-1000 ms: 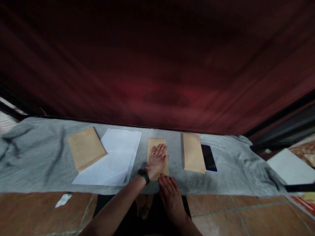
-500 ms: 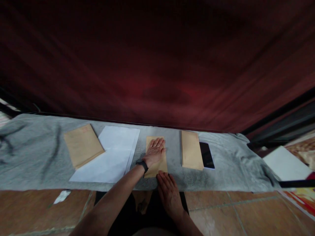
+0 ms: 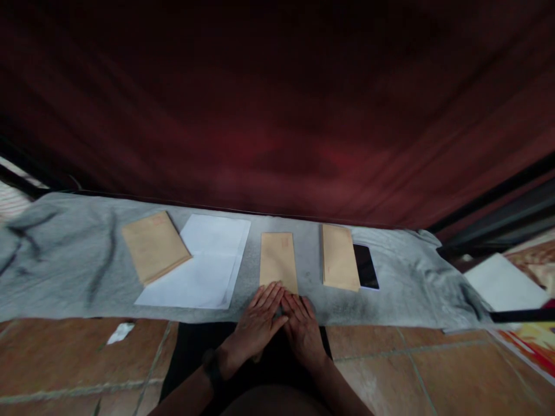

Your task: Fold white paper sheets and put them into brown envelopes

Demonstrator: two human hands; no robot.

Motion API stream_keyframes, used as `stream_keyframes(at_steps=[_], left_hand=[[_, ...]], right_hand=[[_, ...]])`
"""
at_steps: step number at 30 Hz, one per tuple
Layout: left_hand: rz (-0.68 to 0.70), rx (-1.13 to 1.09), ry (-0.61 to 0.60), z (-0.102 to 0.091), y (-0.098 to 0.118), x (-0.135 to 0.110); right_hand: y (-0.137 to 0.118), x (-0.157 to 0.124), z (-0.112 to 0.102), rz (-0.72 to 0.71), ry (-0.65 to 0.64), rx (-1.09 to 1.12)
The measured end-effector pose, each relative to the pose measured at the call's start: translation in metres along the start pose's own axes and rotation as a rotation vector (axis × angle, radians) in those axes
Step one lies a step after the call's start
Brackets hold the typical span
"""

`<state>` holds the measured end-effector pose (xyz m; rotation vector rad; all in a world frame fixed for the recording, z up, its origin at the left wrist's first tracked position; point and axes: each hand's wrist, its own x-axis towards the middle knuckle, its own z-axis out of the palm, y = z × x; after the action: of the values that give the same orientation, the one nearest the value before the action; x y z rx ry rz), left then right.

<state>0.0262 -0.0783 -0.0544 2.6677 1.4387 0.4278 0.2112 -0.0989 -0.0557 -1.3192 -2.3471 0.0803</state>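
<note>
A brown paper envelope (image 3: 278, 257) lies flat on the grey cloth in front of me, with faint reddish print near its top right corner. Across its near end rests my left hand (image 3: 263, 315), fingers stretched out and flat, a dark band on the wrist. Beside it my right hand (image 3: 301, 323) also lies flat, its fingertips on the envelope's lower right edge. The fingers of both hands meet near the middle. Neither hand grips anything. The envelope's near edge is hidden under the hands.
Left, a stack of brown envelopes (image 3: 155, 245) overlaps white paper sheets (image 3: 208, 271). Right, more brown envelopes (image 3: 339, 257) partly cover a dark-screened phone (image 3: 366, 267). All lie on a narrow surface under grey cloth (image 3: 405, 277). A dark red curtain (image 3: 277, 115) hangs behind; tiled floor (image 3: 373, 352) shows below.
My left hand has slid from the middle of the envelope down to its near end, beside my right hand. The envelope's upper part is now uncovered. The view has shifted slightly.
</note>
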Motion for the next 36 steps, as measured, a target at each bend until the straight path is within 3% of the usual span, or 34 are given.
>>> stream_keyframes(at_steps=[8, 13, 21, 24, 29, 36], left_hand=[[-0.008, 0.083, 0.066, -0.013, -0.011, -0.024], [-0.057, 0.125, 0.085, -0.008, -0.011, -0.031], [-0.099, 0.150, 0.093, 0.000, -0.005, -0.029], [-0.118, 0.114, 0.107, 0.001, -0.006, -0.032], [-0.275, -0.103, 0.143, 0.008, -0.003, -0.026], [-0.669, -0.740, 0.353, 0.008, -0.002, 0.007]], right_hand=[[0.014, -0.007, -0.009, 0.095, 0.026, -0.044], [0.024, -0.010, -0.015, 0.101, 0.025, -0.067], [-0.014, 0.014, -0.001, -0.023, -0.015, -0.007], [-0.015, 0.011, 0.003, 0.022, 0.010, -0.016], [0.000, 0.001, -0.002, 0.093, 0.044, -0.035], [-0.002, 0.007, 0.007, 0.147, 0.051, -0.061]])
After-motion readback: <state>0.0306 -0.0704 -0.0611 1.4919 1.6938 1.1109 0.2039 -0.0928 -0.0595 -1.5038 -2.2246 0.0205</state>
